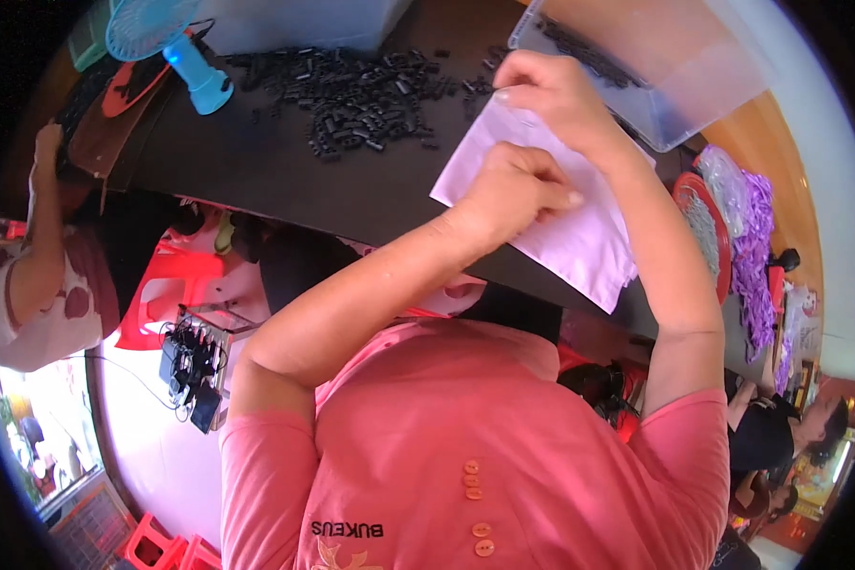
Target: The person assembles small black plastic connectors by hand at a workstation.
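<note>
A flat lilac-pink sheet or bag [598,242], smooth and slightly creased, lies slanted over the table's near edge under both hands. My right hand [556,90] pinches its upper edge with thumb and fingers. Lower down, my left hand [513,190] is closed over the middle of the sheet, fingers curled in and thumb pressed to them. Whatever those fingers hold is too small or hidden to make out. Many small black plastic parts [366,104] lie in a loose pile on the dark table [256,180], to the left of my hands.
A clear plastic bin [674,66] stands behind my right hand, with black parts by it. Another translucent bin [294,24] is at the back. A blue fan [204,85] stands left. At right are a red basin [712,228] and purple strips [755,247]. Another person [52,275] sits left.
</note>
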{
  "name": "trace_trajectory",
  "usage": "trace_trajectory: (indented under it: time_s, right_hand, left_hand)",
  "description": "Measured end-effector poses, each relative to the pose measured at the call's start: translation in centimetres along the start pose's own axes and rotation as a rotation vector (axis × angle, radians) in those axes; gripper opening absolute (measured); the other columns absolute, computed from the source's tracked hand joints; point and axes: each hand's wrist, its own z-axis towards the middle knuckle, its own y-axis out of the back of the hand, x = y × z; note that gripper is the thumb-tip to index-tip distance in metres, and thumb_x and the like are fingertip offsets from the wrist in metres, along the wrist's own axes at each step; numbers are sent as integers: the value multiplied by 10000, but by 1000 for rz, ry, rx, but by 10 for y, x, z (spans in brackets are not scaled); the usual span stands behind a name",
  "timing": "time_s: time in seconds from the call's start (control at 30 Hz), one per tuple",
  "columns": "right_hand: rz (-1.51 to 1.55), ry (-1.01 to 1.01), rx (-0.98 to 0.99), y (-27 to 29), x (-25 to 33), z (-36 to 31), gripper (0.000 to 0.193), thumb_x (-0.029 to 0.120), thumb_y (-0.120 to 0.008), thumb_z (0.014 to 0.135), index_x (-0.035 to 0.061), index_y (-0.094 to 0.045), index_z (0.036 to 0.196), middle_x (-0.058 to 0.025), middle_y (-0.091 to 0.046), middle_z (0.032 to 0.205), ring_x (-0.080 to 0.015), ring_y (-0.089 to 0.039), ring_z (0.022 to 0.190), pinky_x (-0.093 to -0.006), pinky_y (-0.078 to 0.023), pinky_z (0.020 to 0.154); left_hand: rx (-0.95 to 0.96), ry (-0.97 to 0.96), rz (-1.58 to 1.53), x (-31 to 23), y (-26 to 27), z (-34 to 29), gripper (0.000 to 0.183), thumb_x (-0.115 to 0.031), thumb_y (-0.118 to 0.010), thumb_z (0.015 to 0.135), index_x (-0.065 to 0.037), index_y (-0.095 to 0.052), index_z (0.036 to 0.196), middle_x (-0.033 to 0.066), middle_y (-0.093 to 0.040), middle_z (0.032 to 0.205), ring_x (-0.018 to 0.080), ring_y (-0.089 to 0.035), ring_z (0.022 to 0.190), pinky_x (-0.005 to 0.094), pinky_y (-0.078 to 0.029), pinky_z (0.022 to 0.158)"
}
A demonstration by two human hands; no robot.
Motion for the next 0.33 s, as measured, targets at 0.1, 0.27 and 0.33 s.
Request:
trace_trajectory:
  time_s: [0.1,0.27,0.33]
  right_hand:
    - [479,-258,-57,33,-6,-40,112,131,-623,826,22,-633,847,-50,-655,770,-123,-611,712,-242,-421,628]
    - [710,-400,-171,34,-7,-85,112,131,-640,796,30,-643,843,-60,-666,750,-159,-648,689,-258,-454,617]
    - [778,-398,-156,33,-10,-95,133,149,-650,794,30,-651,853,-83,-687,788,-173,-665,704,-263,-461,623]
  left_hand:
    - [-59,-18,-149,1,0,5,117,-89,-719,816,22,-683,831,41,-623,658,97,-547,534,218,-389,422]
    - [-123,-42,-177,-2,2,3,123,-56,-675,855,33,-667,940,71,-651,756,113,-585,607,223,-409,433]
    - [-142,-57,-178,-2,1,5,140,-72,-691,853,27,-670,949,66,-649,748,121,-589,607,220,-415,441]
